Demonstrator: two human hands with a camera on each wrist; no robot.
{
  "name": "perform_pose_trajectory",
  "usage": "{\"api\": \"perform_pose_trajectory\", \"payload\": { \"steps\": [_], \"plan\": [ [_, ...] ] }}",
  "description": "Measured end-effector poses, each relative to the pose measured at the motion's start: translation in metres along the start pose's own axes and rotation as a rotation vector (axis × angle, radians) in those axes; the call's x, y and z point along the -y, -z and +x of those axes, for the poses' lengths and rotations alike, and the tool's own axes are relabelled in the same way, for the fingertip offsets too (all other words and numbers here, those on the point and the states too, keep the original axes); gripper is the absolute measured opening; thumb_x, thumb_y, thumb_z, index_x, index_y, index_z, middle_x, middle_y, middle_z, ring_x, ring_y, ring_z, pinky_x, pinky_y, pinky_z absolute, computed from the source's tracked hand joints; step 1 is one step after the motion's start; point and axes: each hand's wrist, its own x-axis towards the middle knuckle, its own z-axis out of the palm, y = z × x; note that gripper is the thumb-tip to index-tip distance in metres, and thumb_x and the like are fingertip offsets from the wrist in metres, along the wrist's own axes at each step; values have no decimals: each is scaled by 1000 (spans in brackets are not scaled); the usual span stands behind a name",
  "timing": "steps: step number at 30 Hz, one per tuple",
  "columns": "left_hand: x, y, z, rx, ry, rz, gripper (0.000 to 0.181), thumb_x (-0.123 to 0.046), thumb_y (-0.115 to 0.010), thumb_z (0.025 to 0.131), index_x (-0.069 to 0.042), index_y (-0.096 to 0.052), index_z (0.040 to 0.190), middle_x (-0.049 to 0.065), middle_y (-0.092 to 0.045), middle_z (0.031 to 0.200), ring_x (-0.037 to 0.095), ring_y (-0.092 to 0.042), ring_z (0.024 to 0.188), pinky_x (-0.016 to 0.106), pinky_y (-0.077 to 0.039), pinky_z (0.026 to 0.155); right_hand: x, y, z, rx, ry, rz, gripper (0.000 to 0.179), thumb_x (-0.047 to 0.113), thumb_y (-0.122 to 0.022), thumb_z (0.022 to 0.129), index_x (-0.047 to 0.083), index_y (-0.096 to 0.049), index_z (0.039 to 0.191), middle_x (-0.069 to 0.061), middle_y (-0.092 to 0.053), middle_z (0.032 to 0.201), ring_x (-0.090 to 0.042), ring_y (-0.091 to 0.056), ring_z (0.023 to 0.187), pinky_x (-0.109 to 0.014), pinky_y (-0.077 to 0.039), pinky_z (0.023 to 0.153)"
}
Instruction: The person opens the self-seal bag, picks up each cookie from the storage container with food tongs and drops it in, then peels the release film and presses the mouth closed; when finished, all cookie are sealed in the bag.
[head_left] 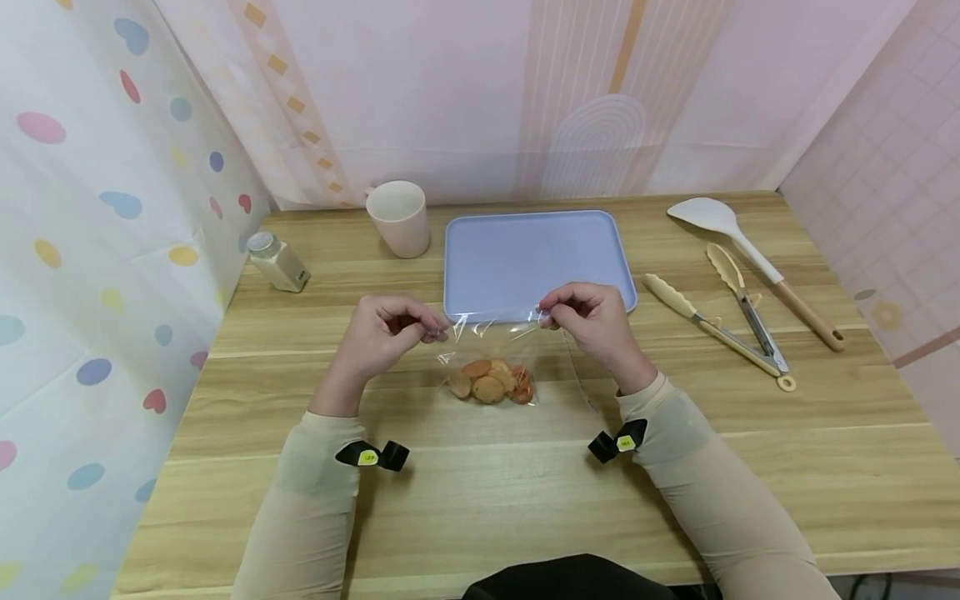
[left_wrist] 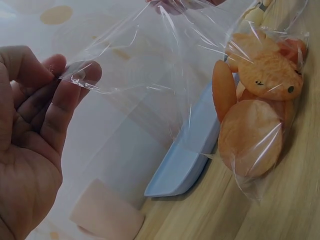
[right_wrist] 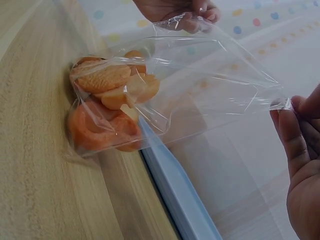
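Observation:
A clear plastic bag [head_left: 487, 342] hangs between my two hands, its top edge stretched sideways. My left hand [head_left: 386, 337] pinches one upper corner between thumb and fingers. The other upper corner is pinched by my right hand [head_left: 592, 325]. Several orange-brown cookies [head_left: 489, 388] lie at the bottom of the bag, close over the wooden table. In the left wrist view one round cookie [left_wrist: 270, 75] carries a small face-like marking. A redder, ring-like piece [right_wrist: 102, 127] shows at one side in the right wrist view.
Behind the bag lies a blue tray [head_left: 532, 258]. A pink mug [head_left: 399, 221] and a seasoning jar [head_left: 279, 262] stand at the back left. Tongs [head_left: 720, 325] and a white spatula with a wooden handle [head_left: 757, 258] lie on the right of the table [head_left: 480, 492].

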Motion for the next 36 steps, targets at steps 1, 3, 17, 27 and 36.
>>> {"api": "perform_pose_trajectory", "payload": {
  "steps": [1,3,17,27,36],
  "plan": [
    [0,0,0,-2,-9,17,16,15,-52,85,11,-66,80,15,-71,83,19,-70,72,27,-56,65,1,0,0,-2,-4,8,16,-13,-52,88,-14,-68,86,-24,-67,80,-16,-67,64,-28,-56,62],
    [-1,-1,0,-14,-28,67,12,12,-57,86,9,-68,81,17,-71,80,18,-69,69,26,-55,61,3,-1,-1,-3,-12,18,14,-11,-54,88,-14,-67,87,-25,-67,80,-16,-68,65,-29,-56,63],
    [-5,-12,4,-186,-61,308,13,4,-74,80,1,-62,78,12,-70,74,17,-65,60,23,-52,51,31,-12,1,-38,-51,-131,6,-11,-66,83,-13,-63,88,-20,-67,78,-15,-63,64,-20,-49,56],
    [-10,-6,4,-149,6,258,15,5,-69,84,7,-58,95,19,-71,84,17,-70,73,28,-56,64,15,-4,1,-50,-35,-191,14,-8,-70,82,-8,-68,97,-18,-70,83,-12,-64,67,-21,-49,59],
    [-18,-11,7,-84,-229,477,18,7,-71,82,3,-64,99,10,-72,83,18,-68,71,20,-53,63,25,1,20,170,62,-545,38,14,-78,82,6,-66,116,-5,-68,106,-17,-60,97,-37,-48,84]
  ]
}}
